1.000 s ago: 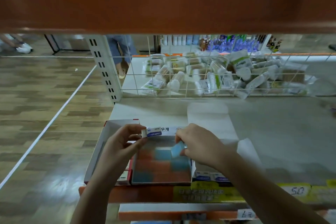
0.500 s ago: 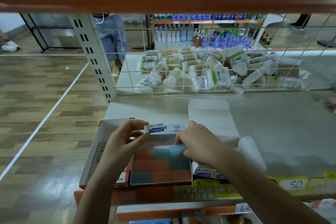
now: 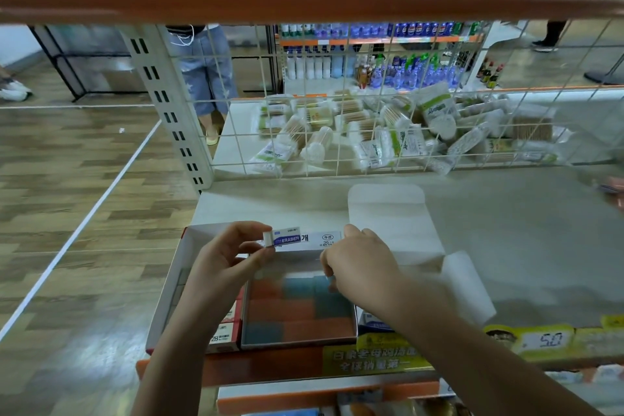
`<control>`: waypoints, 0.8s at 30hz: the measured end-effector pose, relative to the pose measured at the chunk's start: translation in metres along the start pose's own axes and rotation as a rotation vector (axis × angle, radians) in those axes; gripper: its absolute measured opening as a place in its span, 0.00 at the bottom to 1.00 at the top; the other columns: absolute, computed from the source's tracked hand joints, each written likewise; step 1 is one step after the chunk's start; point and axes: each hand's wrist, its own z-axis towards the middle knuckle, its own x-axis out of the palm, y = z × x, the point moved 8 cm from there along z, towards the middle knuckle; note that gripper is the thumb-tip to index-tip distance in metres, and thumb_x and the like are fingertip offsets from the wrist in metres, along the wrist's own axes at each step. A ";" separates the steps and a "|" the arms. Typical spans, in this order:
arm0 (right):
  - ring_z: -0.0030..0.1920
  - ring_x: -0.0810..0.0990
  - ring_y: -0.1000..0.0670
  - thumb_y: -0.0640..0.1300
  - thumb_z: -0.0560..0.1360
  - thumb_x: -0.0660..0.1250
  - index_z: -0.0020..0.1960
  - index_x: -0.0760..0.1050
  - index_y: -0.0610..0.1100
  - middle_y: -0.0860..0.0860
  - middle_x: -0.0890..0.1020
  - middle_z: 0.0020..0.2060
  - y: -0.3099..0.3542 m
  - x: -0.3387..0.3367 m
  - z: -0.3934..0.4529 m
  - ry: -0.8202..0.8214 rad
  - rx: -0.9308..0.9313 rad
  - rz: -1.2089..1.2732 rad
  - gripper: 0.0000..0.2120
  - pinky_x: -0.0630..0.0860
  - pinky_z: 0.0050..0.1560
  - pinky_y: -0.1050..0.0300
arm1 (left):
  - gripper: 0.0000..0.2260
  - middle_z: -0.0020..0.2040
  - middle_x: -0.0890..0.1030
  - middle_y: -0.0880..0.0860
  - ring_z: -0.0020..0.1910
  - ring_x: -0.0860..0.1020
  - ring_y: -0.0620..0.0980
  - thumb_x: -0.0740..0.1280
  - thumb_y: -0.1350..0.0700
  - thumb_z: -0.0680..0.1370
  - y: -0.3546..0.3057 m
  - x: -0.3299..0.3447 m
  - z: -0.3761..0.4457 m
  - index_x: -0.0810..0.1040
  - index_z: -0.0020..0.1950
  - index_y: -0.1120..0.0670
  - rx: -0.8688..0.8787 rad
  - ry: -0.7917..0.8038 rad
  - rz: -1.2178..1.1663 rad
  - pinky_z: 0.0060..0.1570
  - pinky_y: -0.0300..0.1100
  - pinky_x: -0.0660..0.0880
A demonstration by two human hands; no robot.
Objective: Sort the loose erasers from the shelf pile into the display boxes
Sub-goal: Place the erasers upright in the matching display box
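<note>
While the left hand (image 3: 226, 258) pinches the display box (image 3: 299, 309) flap, the right hand (image 3: 359, 268), gripping a blue eraser (image 3: 323, 284), should seat it flush at the far right.

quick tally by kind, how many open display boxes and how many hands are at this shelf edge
display boxes: 3 (left box, middle box, right box)
hands: 2 (left hand, right hand)
total: 5

Wood floor (image 3: 67, 199), wire shelf back (image 3: 371, 132).
</note>
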 end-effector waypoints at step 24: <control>0.45 0.74 0.54 0.51 0.75 0.67 0.53 0.77 0.47 0.53 0.75 0.52 -0.158 -0.031 -0.098 -0.232 0.435 0.280 0.10 0.67 0.45 0.61 | 0.08 0.42 0.78 0.35 0.42 0.76 0.34 0.70 0.51 0.73 -0.046 0.153 0.007 0.74 0.46 0.39 0.235 0.531 0.583 0.35 0.27 0.69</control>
